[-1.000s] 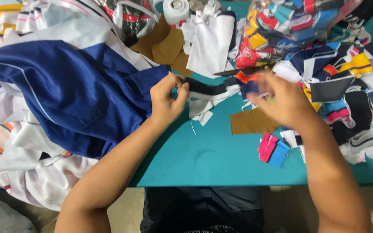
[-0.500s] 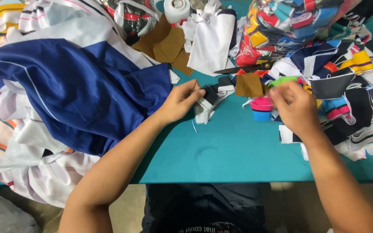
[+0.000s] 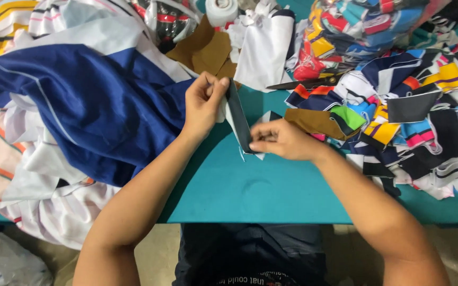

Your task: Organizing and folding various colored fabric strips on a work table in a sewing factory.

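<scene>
A dark strip of cloth (image 3: pixel 238 117) stretches over the teal table (image 3: pixel 271 190), its upper end pinched by the left hand (image 3: pixel 203 103), its lower end by the right hand (image 3: pixel 282 140), beside blue fabric (image 3: pixel 80 106).

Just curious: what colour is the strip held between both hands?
Dark grey strip, seen in the head view.

The scrap pile (image 3: pixel 420 106) runs off the right edge.

A teal bench (image 3: pixel 271 196) filled most of the view under even, soft light. Below its near edge lay a pale, beige floor (image 3: pixel 157 254), with a crumpled clear plastic bag (image 3: pixel 6 262) at the lower left.
</scene>
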